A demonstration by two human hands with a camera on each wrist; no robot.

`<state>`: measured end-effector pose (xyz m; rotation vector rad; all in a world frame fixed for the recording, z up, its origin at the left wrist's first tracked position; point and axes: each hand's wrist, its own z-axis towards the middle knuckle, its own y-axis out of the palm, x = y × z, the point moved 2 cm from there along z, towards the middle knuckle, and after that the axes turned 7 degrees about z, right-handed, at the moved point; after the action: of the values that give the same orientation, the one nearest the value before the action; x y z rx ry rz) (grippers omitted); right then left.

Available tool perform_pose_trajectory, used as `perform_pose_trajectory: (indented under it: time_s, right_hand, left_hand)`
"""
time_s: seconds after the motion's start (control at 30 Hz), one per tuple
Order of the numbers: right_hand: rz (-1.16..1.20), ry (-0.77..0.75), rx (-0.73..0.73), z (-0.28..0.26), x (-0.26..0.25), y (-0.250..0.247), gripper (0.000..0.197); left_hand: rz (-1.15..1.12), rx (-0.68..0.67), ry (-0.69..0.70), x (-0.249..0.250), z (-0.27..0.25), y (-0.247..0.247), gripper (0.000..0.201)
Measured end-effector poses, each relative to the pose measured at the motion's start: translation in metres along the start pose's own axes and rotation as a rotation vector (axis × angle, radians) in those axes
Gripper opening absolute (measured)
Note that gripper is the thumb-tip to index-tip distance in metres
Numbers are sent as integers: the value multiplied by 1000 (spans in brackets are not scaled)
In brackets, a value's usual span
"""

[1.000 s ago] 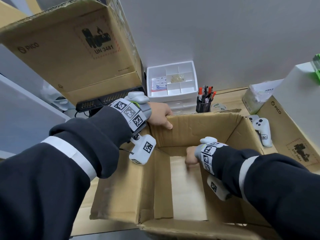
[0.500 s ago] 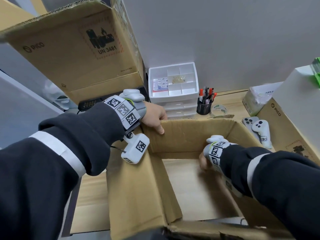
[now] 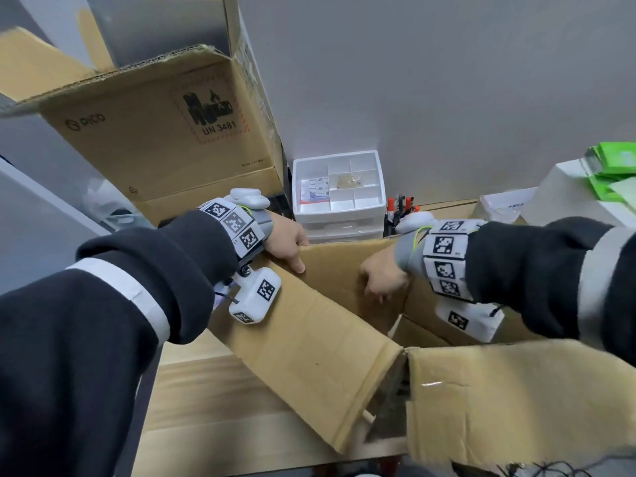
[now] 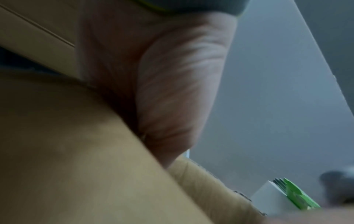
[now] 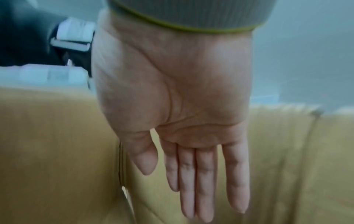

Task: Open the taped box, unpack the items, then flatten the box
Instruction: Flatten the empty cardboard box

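Observation:
The brown cardboard box (image 3: 309, 346) stands open on the wooden table with its walls skewed into a narrow slanted shape. My left hand (image 3: 287, 242) grips the far left corner of its rim, thumb on the inside wall. In the left wrist view only the heel of the left hand (image 4: 172, 91) against cardboard shows. My right hand (image 3: 382, 277) lies inside against the far wall. The right wrist view shows the right hand (image 5: 182, 136) flat with straight fingers (image 5: 205, 181) and nothing in it. The inside bottom of the box is hidden.
A tall open PICO carton (image 3: 155, 132) stands at the back left. A white drawer organiser (image 3: 339, 187) and a pen cup (image 3: 399, 215) sit against the grey wall. White boxes with green packs (image 3: 612, 166) are at the right. Bare wooden table (image 3: 213, 407) shows at the front left.
The box has been pushed from a square opening into a skewed, half-collapsed shape. My right hand rose from the box floor to the far wall. My left hand kept its grip on the rim.

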<state>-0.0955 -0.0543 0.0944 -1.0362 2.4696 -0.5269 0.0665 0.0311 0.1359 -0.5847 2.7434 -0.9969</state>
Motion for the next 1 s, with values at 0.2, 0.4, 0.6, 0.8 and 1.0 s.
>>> perform_pose_trajectory:
  time_s: [0.2, 0.4, 0.6, 0.8, 1.0]
  right_hand:
    - [211, -267, 11, -77, 13, -49, 77]
    - [-310, -264, 169, -84, -6, -29, 146]
    - [-250, -238, 289, -36, 14, -26, 128]
    - [-188, -209, 243, -11, 28, -34, 134]
    - [-173, -276, 385, 7, 24, -31, 73]
  left_hand:
    - [-20, -37, -11, -16, -1, 2, 17]
    - [-32, -66, -16, -16, 0, 0, 22]
    - [-55, -164, -4, -7, -6, 4, 19]
    - [-65, -95, -2, -4, -8, 9, 19]
    - [-81, -67, 36, -6, -6, 9, 20]
